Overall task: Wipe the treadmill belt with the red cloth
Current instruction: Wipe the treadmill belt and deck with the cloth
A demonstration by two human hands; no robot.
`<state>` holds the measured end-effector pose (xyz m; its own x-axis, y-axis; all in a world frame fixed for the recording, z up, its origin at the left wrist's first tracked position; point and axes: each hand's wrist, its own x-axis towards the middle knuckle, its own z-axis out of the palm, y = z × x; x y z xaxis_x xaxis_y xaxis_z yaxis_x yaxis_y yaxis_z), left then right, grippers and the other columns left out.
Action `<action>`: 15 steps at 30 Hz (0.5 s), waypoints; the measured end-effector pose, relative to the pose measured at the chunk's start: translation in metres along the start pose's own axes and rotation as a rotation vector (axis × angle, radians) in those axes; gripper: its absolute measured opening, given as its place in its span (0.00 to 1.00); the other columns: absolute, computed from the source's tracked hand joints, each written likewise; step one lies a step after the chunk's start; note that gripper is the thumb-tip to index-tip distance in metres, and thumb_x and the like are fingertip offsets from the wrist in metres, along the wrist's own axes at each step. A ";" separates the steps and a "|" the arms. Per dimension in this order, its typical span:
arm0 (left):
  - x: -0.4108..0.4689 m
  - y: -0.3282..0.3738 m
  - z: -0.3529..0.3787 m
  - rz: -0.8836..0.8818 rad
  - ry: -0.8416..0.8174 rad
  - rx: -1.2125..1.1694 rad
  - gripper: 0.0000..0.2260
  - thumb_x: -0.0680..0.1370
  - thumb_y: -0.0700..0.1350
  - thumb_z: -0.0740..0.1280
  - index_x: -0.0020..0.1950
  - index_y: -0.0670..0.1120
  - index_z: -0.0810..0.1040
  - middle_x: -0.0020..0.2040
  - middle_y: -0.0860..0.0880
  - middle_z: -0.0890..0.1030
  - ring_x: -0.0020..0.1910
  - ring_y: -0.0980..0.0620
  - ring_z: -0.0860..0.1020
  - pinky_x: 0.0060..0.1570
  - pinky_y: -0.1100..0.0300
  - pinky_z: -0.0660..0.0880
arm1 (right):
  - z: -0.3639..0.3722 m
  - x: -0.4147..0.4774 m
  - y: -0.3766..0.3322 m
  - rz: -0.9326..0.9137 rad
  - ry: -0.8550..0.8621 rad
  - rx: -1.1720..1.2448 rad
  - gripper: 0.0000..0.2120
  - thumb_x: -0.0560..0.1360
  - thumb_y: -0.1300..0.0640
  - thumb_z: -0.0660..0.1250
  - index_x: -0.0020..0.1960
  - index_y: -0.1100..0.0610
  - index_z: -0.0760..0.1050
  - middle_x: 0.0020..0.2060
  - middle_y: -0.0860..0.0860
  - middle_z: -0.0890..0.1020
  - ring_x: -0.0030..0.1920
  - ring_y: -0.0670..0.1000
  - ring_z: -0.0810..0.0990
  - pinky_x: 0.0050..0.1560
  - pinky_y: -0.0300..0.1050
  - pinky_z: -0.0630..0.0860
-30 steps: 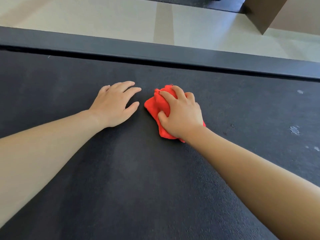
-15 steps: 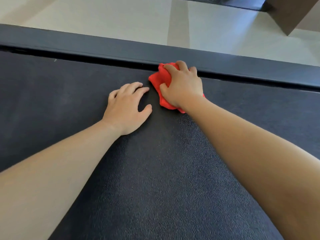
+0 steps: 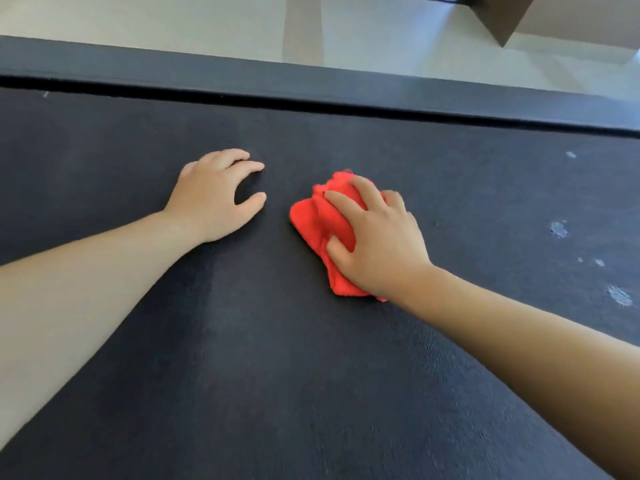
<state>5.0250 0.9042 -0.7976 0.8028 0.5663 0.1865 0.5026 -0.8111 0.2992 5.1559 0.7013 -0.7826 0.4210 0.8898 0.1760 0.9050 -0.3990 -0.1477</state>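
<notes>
Dark treadmill belt (image 3: 311,375) shows pale specks (image 3: 558,229) at frame right that your right hand (image 3: 381,244), clutching the bunched red cloth (image 3: 318,220), may miss; your left hand (image 3: 211,202) rests empty.

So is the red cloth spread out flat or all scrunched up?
Scrunched up: the red cloth shows lumpy folds, bunched under the right hand gripping it on the belt.

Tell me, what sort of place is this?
Likely a gym or home workout room, though I cannot tell which. A wide black treadmill belt fills the view, a dark side rail edges it, pale floor lies beyond, and the right hand holds a red cloth on it.
</notes>
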 end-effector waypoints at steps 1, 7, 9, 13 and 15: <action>-0.010 0.014 0.003 0.037 -0.018 -0.016 0.21 0.75 0.54 0.64 0.68 0.51 0.72 0.70 0.50 0.68 0.70 0.48 0.64 0.68 0.45 0.58 | -0.004 -0.019 0.006 0.004 0.013 0.003 0.27 0.70 0.43 0.59 0.69 0.42 0.66 0.71 0.50 0.65 0.59 0.63 0.69 0.50 0.56 0.72; -0.051 0.098 0.024 0.111 -0.148 -0.015 0.25 0.76 0.58 0.57 0.72 0.53 0.64 0.74 0.51 0.61 0.74 0.51 0.55 0.71 0.40 0.50 | -0.014 -0.015 0.054 0.260 0.040 0.014 0.26 0.73 0.46 0.61 0.71 0.42 0.64 0.71 0.49 0.64 0.62 0.62 0.67 0.55 0.57 0.73; -0.056 0.114 0.030 0.057 -0.171 0.015 0.26 0.77 0.58 0.56 0.74 0.52 0.60 0.76 0.50 0.56 0.76 0.50 0.51 0.71 0.41 0.47 | -0.017 0.003 0.061 0.371 0.018 0.004 0.27 0.74 0.46 0.61 0.72 0.44 0.62 0.72 0.50 0.63 0.63 0.63 0.66 0.57 0.57 0.71; -0.063 0.117 0.032 0.045 -0.187 0.022 0.26 0.79 0.57 0.54 0.75 0.51 0.56 0.77 0.50 0.53 0.76 0.51 0.48 0.72 0.43 0.45 | -0.015 -0.019 0.051 0.308 0.024 -0.020 0.27 0.73 0.46 0.61 0.71 0.43 0.63 0.71 0.52 0.63 0.61 0.63 0.66 0.55 0.56 0.70; -0.063 0.112 0.029 0.073 -0.182 0.026 0.26 0.78 0.57 0.54 0.75 0.51 0.57 0.77 0.52 0.54 0.76 0.52 0.50 0.72 0.44 0.47 | -0.014 -0.047 0.047 0.206 0.058 -0.025 0.27 0.72 0.45 0.61 0.71 0.42 0.64 0.70 0.52 0.65 0.58 0.63 0.68 0.52 0.56 0.71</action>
<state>5.0400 0.7738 -0.8031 0.8808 0.4723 0.0340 0.4474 -0.8536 0.2668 5.1793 0.6376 -0.7843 0.5997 0.7747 0.2003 0.8001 -0.5773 -0.1628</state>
